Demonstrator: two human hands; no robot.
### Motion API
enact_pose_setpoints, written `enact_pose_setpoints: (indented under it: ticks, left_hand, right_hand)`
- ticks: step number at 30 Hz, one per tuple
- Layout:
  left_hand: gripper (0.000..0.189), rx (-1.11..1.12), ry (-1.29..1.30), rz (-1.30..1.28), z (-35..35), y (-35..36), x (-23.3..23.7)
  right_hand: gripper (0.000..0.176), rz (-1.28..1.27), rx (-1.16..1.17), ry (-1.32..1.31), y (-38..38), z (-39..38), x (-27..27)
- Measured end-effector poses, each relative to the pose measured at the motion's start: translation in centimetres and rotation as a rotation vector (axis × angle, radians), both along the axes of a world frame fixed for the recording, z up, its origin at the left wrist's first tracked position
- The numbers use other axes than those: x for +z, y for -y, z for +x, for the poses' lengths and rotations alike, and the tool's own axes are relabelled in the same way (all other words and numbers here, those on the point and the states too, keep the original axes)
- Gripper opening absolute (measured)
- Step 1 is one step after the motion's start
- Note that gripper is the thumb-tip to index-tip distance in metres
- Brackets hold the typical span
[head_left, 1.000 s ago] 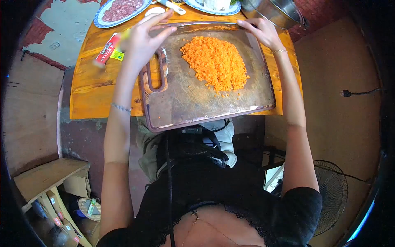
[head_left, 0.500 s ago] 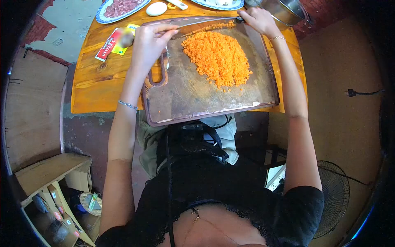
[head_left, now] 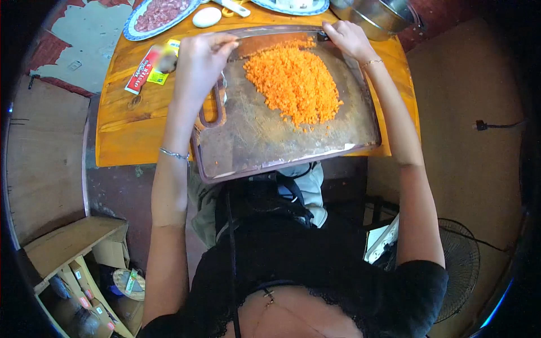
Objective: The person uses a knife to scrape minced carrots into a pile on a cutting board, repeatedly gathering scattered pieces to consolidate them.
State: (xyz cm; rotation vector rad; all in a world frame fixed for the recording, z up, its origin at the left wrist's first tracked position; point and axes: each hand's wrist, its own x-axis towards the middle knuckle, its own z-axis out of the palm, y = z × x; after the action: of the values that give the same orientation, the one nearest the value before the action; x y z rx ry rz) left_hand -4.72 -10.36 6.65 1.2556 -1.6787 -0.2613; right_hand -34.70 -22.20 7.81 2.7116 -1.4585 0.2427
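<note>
A large knife (head_left: 276, 42) lies across the far part of the brown cutting board (head_left: 236, 143), with orange bits along its blade. My right hand (head_left: 348, 40) is closed around its dark handle, at the board's far right corner. At the other end, the fingers of my left hand (head_left: 200, 59) pinch the blade near its tip. Just on the near side of the blade, a heap of finely chopped orange carrot (head_left: 296, 87) covers the middle of the board. Fingers partly hide both ends of the knife.
On the wooden table (head_left: 121, 127), a red sauce packet (head_left: 141, 70) and a yellow packet (head_left: 159, 74) lie left of the board. Beyond it are a plate of raw meat (head_left: 160, 16), an egg (head_left: 207, 17), another plate (head_left: 290, 8) and a metal pot (head_left: 383, 18). A fan (head_left: 459, 270) stands at right.
The whole view has shifted slightly, so table and board appear lower. The handle end of the knife has come a little nearer the carrot heap. Both hands keep their hold on the knife.
</note>
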Motion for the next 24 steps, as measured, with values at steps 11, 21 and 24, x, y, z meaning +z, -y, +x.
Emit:
enact_pose_setpoints:
  ticks: [11,21,24]
  left_hand:
    - [0.019,0.054,0.017,0.051,-0.1,-0.8,-1.0]
    - [0.016,0.052,-0.022,0.205,-0.3,-2.5,0.5]
    - [0.015,0.012,-0.161,0.193,0.1,-1.9,-1.6]
  right_hand:
    - [0.027,-0.084,0.161,-0.217,0.8,-0.8,0.1]
    - [0.050,-0.123,0.046,-0.010,-0.1,1.0,4.0]
    - [0.050,-0.097,-0.001,-0.073,-0.6,1.7,5.2]
